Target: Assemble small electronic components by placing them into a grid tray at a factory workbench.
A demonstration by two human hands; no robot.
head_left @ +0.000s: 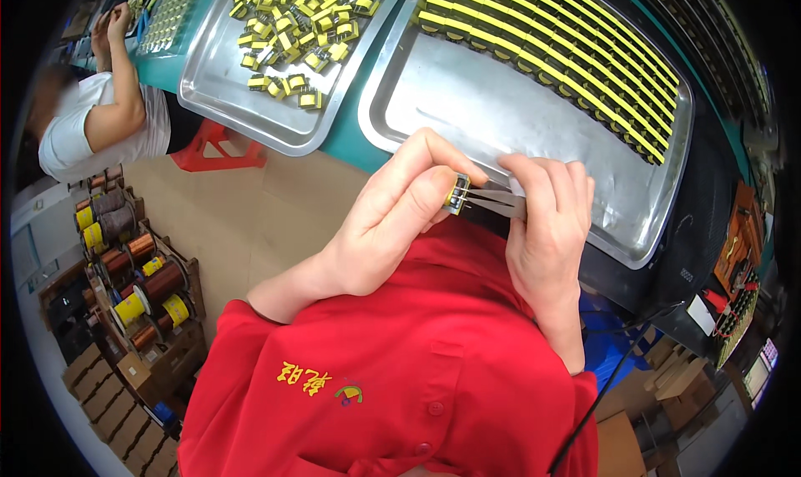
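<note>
My left hand (388,214) pinches a small transformer (456,195) with yellow tape and metal pins between thumb and fingers, pins turned to the right. In my right hand (551,218) are metal tweezers (498,201), their tips at the pins of that transformer. Both hands are close together in front of my red shirt, at the near edge of a metal tray (467,93). Rows of yellow-taped transformers (551,51) fill the far part of this tray. Another metal tray (213,85), to the left, holds a loose heap of similar transformers (304,26).
Both trays stand on a green tabletop (346,135). At far left a co-worker in a white shirt (125,126) sits by a red stool (219,150). Spools of copper wire (158,285) stand on a rack at lower left. A black cable (596,402) runs at lower right.
</note>
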